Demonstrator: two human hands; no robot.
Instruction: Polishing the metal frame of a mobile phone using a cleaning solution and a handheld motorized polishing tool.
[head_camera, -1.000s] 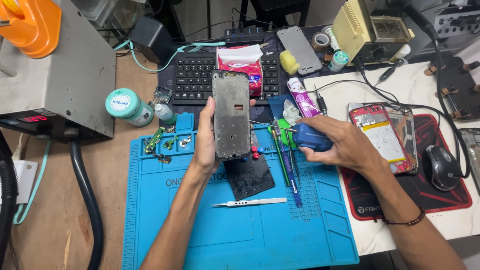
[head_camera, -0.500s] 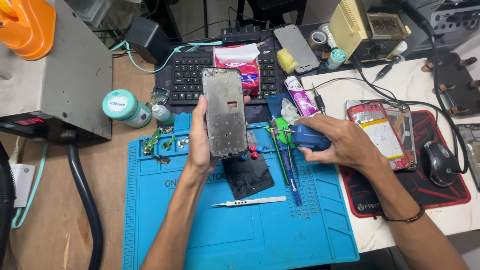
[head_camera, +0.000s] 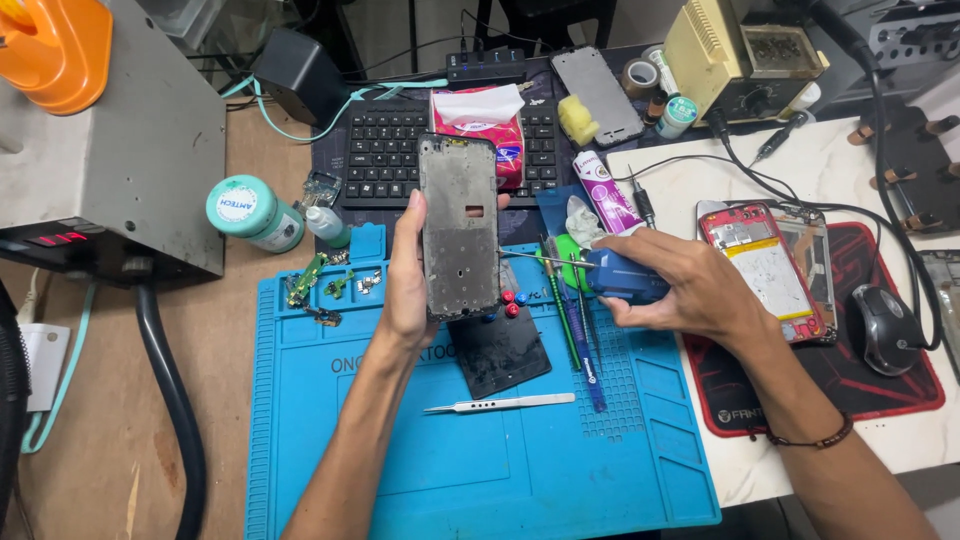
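Head cam, mid-frame: left hand (head_camera: 408, 290) wraps the bare phone frame (head_camera: 459, 225) by its edges; thin, light, bendy-looking. Right hand (head_camera: 690, 290) clutches a blue needle-tipped bottle (head_camera: 622, 277).

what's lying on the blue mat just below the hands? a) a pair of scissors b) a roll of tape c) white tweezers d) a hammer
c: white tweezers lie flat on the blue mat, below the left hand, which holds up a phone frame, and the right hand, which holds a blue tool.
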